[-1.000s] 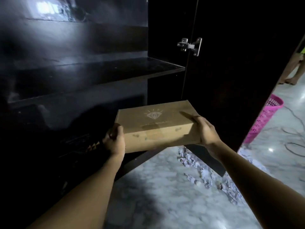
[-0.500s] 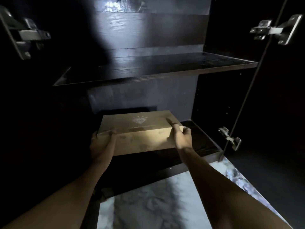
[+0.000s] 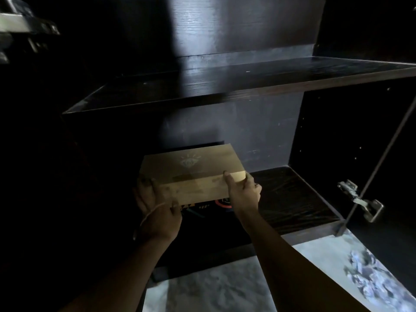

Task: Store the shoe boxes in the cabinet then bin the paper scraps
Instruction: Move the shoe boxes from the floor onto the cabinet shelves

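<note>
Head view, looking into the open dark cabinet (image 3: 247, 129). I have the brown shoe box (image 3: 191, 174) inside the lower compartment, under the upper shelf (image 3: 247, 79) and above the cabinet floor (image 3: 295, 197), with its lid facing up and a faint diamond-shaped emblem on top. The left hand (image 3: 155, 210) grips the box's left end: its fingers curl up against that end and its thumb lies at the lower front edge. The right hand (image 3: 244, 192) grips the right front corner, with the thumb pressed on the lid's near edge and the fingers wrapped round the right end. A dark printed object (image 3: 202, 207) with orange and pale markings shows just beneath the box's near edge; I cannot tell whether the box touches it. A metal hinge (image 3: 360, 201) sits at the cabinet's lower right, by the open door, and a second hinge (image 3: 24, 25) is blurred at upper left. On the pale marble floor (image 3: 213, 293) in front of the cabinet, paper scraps (image 3: 369, 278) lie heaped at lower right, well apart from both hands.
</note>
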A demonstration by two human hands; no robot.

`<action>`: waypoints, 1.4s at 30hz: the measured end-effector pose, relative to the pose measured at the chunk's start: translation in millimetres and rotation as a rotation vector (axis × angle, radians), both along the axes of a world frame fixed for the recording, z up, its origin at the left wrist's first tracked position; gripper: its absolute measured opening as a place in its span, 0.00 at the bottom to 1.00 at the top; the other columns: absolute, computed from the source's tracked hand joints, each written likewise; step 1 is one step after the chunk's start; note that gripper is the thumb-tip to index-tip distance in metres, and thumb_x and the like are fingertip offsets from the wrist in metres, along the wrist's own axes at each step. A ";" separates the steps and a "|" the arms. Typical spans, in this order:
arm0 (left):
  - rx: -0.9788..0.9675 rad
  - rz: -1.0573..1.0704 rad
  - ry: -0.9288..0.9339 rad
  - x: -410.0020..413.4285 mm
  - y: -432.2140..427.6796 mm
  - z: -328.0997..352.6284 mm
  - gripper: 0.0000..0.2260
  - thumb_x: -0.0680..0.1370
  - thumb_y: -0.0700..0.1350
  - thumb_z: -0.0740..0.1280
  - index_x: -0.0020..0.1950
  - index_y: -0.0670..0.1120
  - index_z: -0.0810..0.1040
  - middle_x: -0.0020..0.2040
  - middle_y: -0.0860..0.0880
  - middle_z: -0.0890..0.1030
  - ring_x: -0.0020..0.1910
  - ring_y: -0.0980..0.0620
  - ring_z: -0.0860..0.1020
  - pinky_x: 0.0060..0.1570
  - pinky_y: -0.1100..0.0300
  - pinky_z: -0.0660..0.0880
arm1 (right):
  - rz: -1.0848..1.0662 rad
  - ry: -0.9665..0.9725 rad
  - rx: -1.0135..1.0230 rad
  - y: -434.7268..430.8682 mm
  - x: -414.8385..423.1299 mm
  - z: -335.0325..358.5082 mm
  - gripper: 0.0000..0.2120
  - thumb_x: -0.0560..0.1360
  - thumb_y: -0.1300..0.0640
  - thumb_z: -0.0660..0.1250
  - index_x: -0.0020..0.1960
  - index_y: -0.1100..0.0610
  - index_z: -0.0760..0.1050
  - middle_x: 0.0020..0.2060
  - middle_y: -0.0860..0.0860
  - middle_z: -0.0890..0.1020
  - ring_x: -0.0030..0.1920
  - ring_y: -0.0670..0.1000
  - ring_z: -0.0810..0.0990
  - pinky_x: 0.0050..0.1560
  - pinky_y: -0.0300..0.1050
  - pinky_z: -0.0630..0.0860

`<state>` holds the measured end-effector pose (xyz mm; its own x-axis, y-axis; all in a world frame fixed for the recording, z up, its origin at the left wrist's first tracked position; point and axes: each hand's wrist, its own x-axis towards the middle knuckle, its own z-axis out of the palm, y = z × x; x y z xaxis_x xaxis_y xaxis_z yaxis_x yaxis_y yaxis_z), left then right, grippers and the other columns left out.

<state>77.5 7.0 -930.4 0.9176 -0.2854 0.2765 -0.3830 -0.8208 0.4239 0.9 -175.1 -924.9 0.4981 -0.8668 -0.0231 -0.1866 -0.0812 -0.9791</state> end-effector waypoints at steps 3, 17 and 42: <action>-0.030 -0.029 -0.121 4.8 -3.5 -11.4 0.40 0.71 0.56 0.56 0.77 0.35 0.54 0.77 0.33 0.53 0.76 0.32 0.49 0.70 0.34 0.60 | -0.009 -0.047 0.049 -0.5 8.8 -1.2 0.35 0.71 0.39 0.72 0.72 0.52 0.64 0.65 0.53 0.69 0.63 0.56 0.73 0.63 0.58 0.74; 0.151 -0.035 0.242 57.4 -12.0 14.3 0.42 0.77 0.57 0.65 0.79 0.54 0.38 0.77 0.45 0.30 0.77 0.40 0.37 0.75 0.46 0.55 | 0.407 0.014 0.077 -23.8 15.2 0.9 0.34 0.75 0.46 0.67 0.78 0.46 0.58 0.69 0.53 0.73 0.66 0.55 0.74 0.62 0.56 0.76; -0.047 -1.153 0.345 -223.4 -117.3 78.4 0.08 0.78 0.37 0.64 0.51 0.41 0.83 0.41 0.45 0.82 0.38 0.51 0.78 0.33 0.70 0.69 | -0.444 0.310 -0.283 37.1 -348.0 11.3 0.16 0.79 0.50 0.60 0.66 0.49 0.75 0.60 0.48 0.81 0.58 0.50 0.80 0.61 0.49 0.76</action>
